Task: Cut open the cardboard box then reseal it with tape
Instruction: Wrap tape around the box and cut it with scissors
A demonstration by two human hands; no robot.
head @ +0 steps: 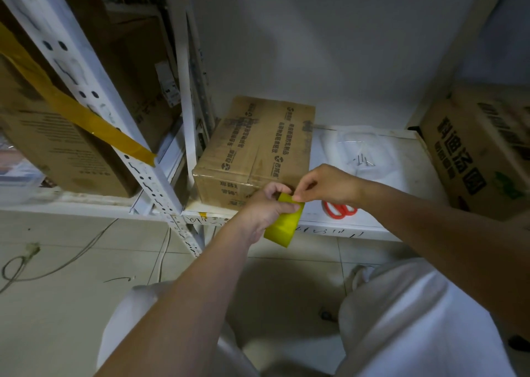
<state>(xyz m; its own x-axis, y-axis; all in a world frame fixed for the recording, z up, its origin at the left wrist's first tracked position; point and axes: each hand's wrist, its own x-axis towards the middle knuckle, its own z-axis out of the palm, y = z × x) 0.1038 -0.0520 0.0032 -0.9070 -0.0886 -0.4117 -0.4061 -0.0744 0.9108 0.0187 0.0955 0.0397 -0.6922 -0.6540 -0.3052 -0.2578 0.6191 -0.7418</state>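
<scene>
Brown printed cardboard box sits on a white metal shelf, flaps lying shut, so reseal stage seems underway w/ no new tape on yet. Left hand has its grip wrapped round a yellow tape roll in front of the box; right hand pinches the tape's free end, thumb & forefinger pressed together. Orange-handled scissors lie on the shelf nearby.

Dim, greenish indoor light; the white wall is brightest. Soft shadow darkens the floor underfoot. Wide-angle bending curves the blurred shelving upright.
</scene>
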